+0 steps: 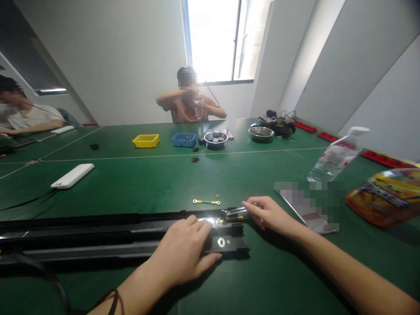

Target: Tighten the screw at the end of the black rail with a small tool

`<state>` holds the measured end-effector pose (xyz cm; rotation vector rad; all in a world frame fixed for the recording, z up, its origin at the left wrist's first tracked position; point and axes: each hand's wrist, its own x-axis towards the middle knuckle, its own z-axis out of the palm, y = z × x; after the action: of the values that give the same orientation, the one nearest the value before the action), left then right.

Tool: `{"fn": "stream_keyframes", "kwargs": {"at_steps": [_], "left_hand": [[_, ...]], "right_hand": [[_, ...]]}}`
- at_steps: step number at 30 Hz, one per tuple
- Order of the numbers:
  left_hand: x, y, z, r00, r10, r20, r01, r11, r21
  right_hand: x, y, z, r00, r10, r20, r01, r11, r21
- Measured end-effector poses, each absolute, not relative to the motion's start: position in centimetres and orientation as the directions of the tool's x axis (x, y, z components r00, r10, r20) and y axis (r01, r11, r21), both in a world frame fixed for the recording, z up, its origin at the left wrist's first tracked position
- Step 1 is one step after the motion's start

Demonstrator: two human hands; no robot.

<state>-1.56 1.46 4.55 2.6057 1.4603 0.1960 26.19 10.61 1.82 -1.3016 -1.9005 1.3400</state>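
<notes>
Two long black metal rails (141, 251) lie side by side across the table in front of me. My left hand (183, 245) grips their right end from above, thumb on the near side and fingertips over the far rail. My right hand (267, 214) is closed on a silver wrench (234, 211), whose head rests at a ring terminal (219, 222) on the far rail. Just beyond the rails lie a short green wire (206, 202) with ring terminals at both ends and a small brass-coloured ring (217, 196). My left fingertips partly hide the rail.
A phone-like slab (305, 208), a water bottle (337, 153) and an orange bag (387, 197) stand or lie at right. A white power bank (72, 176) is at left. Farther back are yellow (146, 141) and blue (183, 140) trays and metal bowls (215, 140). Two people sit beyond.
</notes>
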Motion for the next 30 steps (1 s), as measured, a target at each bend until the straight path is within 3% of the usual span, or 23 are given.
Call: {"fn": "stream_keyframes", "kwargs": {"at_steps": [26, 30], "left_hand": [[-1.54, 1.45, 4.43, 0.520, 0.853, 0.047, 0.835, -0.519, 0.181], [-1.58, 1.40, 4.42, 0.518, 0.854, 0.045, 0.836, -0.516, 0.187]], "right_hand": [[25.64, 10.59, 1.52, -0.488, 0.853, -0.186, 0.489, 0.091, -0.868], [25.80, 10.36, 2.25, -0.543, 0.821, -0.176, 0.571, 0.207, -0.795]]}}
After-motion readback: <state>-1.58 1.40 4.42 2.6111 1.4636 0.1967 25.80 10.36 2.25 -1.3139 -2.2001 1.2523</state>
